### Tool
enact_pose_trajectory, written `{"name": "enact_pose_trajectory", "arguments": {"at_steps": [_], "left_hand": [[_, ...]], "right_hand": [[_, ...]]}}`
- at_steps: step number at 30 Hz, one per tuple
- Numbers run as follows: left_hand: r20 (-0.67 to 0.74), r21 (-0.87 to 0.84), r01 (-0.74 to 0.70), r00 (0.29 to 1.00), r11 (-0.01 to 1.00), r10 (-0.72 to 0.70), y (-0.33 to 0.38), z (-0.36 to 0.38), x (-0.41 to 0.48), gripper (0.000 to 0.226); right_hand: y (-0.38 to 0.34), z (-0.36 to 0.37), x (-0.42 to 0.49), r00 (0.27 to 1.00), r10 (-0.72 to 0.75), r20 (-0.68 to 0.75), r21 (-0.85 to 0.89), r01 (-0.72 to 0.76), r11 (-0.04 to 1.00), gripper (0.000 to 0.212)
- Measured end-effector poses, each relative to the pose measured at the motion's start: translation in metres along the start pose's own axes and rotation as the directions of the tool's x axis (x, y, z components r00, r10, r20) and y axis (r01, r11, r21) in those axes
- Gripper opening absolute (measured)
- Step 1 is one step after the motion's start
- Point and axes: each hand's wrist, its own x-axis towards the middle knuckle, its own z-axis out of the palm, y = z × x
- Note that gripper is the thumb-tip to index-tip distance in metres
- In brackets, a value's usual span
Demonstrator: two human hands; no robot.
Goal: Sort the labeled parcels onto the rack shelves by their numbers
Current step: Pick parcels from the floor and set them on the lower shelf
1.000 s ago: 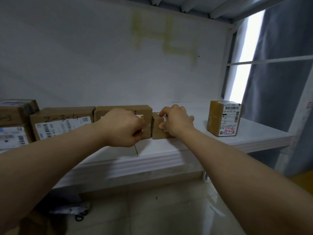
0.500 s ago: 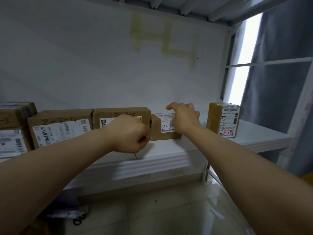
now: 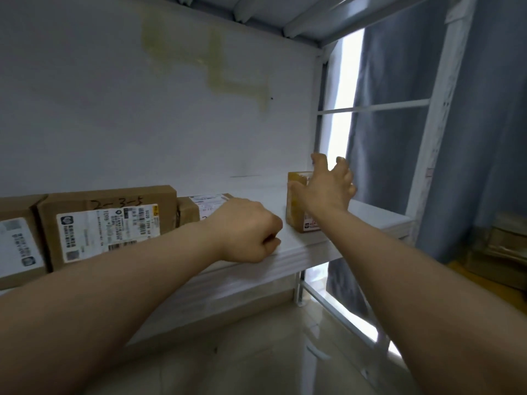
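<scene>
Since half a second ago the right hand (image 3: 325, 189) has left the small brown parcel (image 3: 196, 210) and swung right to the upright tan parcel (image 3: 296, 206), fingers spread wide in front of it, gripping nothing. On the white rack shelf (image 3: 299, 246), the large parcel marked 2-3-5 (image 3: 108, 223) sits just left of the small one, another parcel (image 3: 17, 246) at the far left. Curled into an empty fist, the left hand (image 3: 245, 229) rests at the shelf's front edge.
</scene>
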Motion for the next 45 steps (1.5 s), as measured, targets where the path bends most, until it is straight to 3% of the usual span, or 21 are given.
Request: {"name": "enact_pose_trajectory", "arguments": {"at_steps": [4, 6, 10, 15, 19, 33, 35, 37, 40, 42, 45], "left_hand": [[-0.025, 0.053, 0.012, 1.000, 0.999, -0.010, -0.003, 0.003, 0.009, 0.027], [-0.055, 0.068, 0.044, 0.998, 0.997, -0.041, -0.013, 0.002, 0.008, 0.027], [-0.109, 0.095, 0.109, 0.989, 0.989, -0.099, -0.034, -0.005, -0.001, 0.028], [-0.141, 0.126, 0.225, 0.968, 0.966, -0.207, -0.056, -0.022, -0.014, 0.025], [-0.171, 0.119, 0.270, 0.953, 0.955, -0.249, -0.069, -0.029, -0.031, 0.022], [-0.175, 0.093, 0.312, 0.940, 0.945, -0.293, -0.085, -0.028, -0.065, 0.024], [-0.179, 0.087, 0.314, 0.939, 0.945, -0.295, -0.087, -0.030, -0.065, 0.024], [-0.193, 0.089, 0.324, 0.933, 0.942, -0.303, -0.090, -0.033, -0.063, 0.023], [-0.236, 0.114, 0.331, 0.925, 0.937, -0.298, -0.099, -0.042, -0.056, 0.024], [-0.246, 0.143, 0.334, 0.924, 0.932, -0.293, -0.116, -0.049, -0.047, 0.026], [-0.222, 0.129, 0.422, 0.894, 0.898, -0.388, -0.158, -0.068, -0.035, 0.031]], "right_hand": [[0.023, 0.009, 0.017, 0.981, 0.117, 0.158, 0.050, -0.126, 0.991, 0.086], [0.030, 0.017, 0.020, 0.965, 0.120, 0.231, 0.084, -0.143, 0.986, 0.084], [0.027, 0.026, 0.019, 0.967, 0.083, 0.241, 0.129, -0.117, 0.985, 0.066], [-0.018, 0.039, 0.003, 0.935, -0.064, 0.349, 0.209, -0.011, 0.978, 0.071], [-0.039, 0.052, -0.008, 0.924, -0.127, 0.360, 0.268, 0.028, 0.963, 0.078], [-0.048, 0.063, -0.014, 0.930, -0.092, 0.356, 0.275, -0.010, 0.961, 0.075], [-0.055, 0.056, -0.020, 0.960, -0.064, 0.272, 0.221, 0.003, 0.975, 0.073], [-0.071, 0.046, -0.023, 0.990, -0.105, 0.098, 0.221, 0.081, 0.972, 0.061], [-0.114, 0.033, -0.022, 0.936, -0.306, -0.173, 0.221, 0.340, 0.914, 0.040], [-0.147, 0.034, -0.013, 0.882, -0.420, -0.213, 0.238, 0.464, 0.853, 0.045], [-0.195, 0.038, 0.013, 0.897, -0.417, -0.146, 0.304, 0.442, 0.844, 0.054]]}}
